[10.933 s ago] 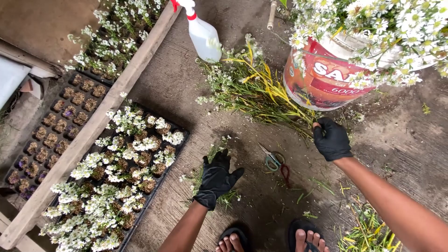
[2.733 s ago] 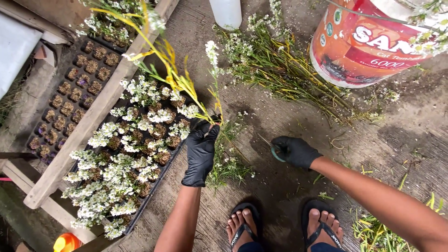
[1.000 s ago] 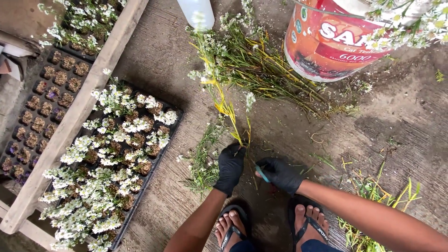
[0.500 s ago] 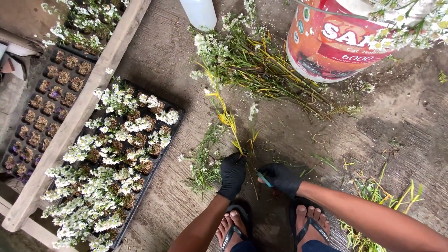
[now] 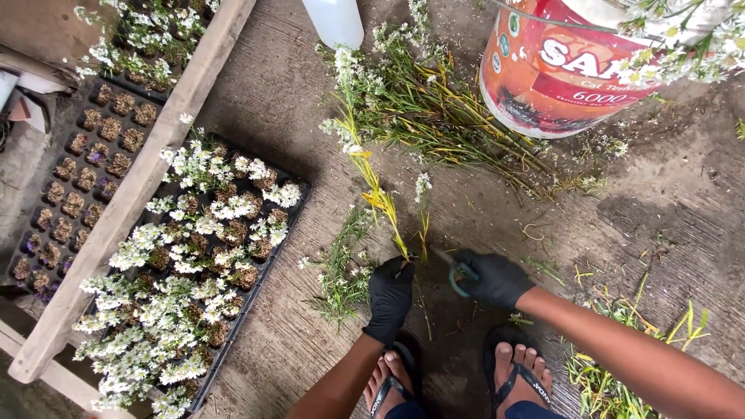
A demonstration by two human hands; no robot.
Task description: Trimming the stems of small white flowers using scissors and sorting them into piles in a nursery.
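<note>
Bucket (image 5: pixel 574 74): big orange tub, far up and right of both hands, white flowers spilling over its rim.
Seedling tray (image 5: pixel 299 194): black, well left of the left hand, packed with small white blooms.
Stem pile (image 5: pixel 434 116): cut greenery on the concrete, above the hands.
Left hand (image 5: pixel 390 293): black glove, closed around the base of a flower stem (image 5: pixel 372 182) that runs up and away from it.
Right hand (image 5: pixel 493 277): black glove, closed on scissors (image 5: pixel 458 273), just right of the stem's base.
</note>
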